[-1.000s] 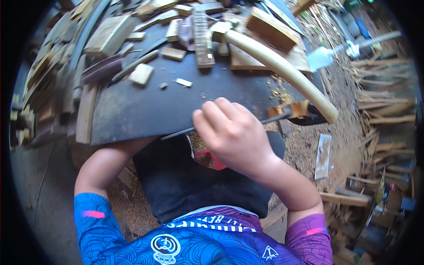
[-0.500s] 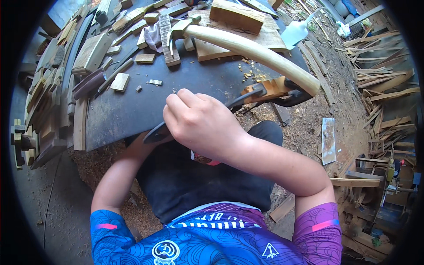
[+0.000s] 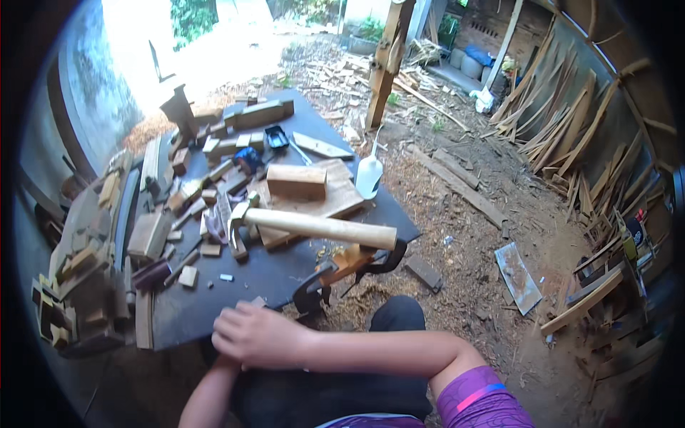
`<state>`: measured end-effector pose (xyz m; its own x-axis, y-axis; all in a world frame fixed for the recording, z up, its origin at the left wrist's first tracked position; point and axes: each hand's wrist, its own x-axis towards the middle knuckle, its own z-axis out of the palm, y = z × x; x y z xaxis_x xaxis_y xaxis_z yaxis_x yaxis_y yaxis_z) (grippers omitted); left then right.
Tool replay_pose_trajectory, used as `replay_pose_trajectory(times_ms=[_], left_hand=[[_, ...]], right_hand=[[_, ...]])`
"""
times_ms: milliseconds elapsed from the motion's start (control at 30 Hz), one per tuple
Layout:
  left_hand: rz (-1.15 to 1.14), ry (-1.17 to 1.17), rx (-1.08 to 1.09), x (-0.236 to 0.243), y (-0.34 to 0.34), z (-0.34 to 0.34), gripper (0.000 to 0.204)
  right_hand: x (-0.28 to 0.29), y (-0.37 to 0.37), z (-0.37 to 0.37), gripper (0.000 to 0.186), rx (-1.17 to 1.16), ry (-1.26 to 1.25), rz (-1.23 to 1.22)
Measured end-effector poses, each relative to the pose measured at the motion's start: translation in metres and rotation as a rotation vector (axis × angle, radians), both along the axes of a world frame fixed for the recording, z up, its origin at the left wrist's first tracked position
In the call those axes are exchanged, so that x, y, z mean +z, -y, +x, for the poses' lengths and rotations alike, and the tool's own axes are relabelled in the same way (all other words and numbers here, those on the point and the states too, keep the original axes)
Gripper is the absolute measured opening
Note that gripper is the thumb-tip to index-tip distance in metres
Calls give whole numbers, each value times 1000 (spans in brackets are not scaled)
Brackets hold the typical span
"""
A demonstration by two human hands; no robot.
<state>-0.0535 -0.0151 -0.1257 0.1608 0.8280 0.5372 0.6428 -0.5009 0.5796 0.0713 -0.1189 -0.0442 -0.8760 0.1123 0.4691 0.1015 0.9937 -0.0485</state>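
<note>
My right hand (image 3: 260, 334) is by the table's near edge, lying across my left wrist. Its fingers curl down, slightly blurred, and whatever they grip is hidden. My left forearm (image 3: 208, 398) comes up from below; the left hand itself is covered by the right. Just past my knuckles, a small pale piece (image 3: 258, 302) shows at the table edge. Right of my hands, a carved orange-brown wood piece (image 3: 349, 262) sits between black clamp-like parts (image 3: 308, 294) at the edge. A claw hammer (image 3: 321, 227) with a pale wooden handle lies above it.
The dark table (image 3: 214, 314) carries a wooden block (image 3: 296, 182) on a flat board, several offcuts and a white squeeze bottle (image 3: 369, 175). A wooden post (image 3: 387, 68) rises beyond. Shavings cover the ground; long wood strips (image 3: 556, 135) lean at the right.
The view has tilted up, showing more of the yard and the far table end. My hands now appear lower and further left; the right hand has moved over the left wrist.
</note>
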Motion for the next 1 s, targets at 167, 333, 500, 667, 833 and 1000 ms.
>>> replay_pose_trajectory(times_ms=[167,333,500,667,833,1000], left_hand=[[15,-59,30,6,2,-3,55],[-15,-75,100,-12,24,-7,51],[-61,-87,167,-34,48,-6,47],[-93,-110,227,-52,65,-1,43],[-144,-123,291,-76,90,9,40],[-193,-143,366,-96,121,17,37]], right_hand=[[-22,-12,-37,12,36,54,-65],[-25,-16,-30,12,91,-75,-162],[-28,-5,-31,12,-54,-155,-175],[-37,-2,-31,26,-151,-188,-212],[-30,0,-26,29,-125,-242,-182],[-29,7,-26,30,-185,-252,-195]])
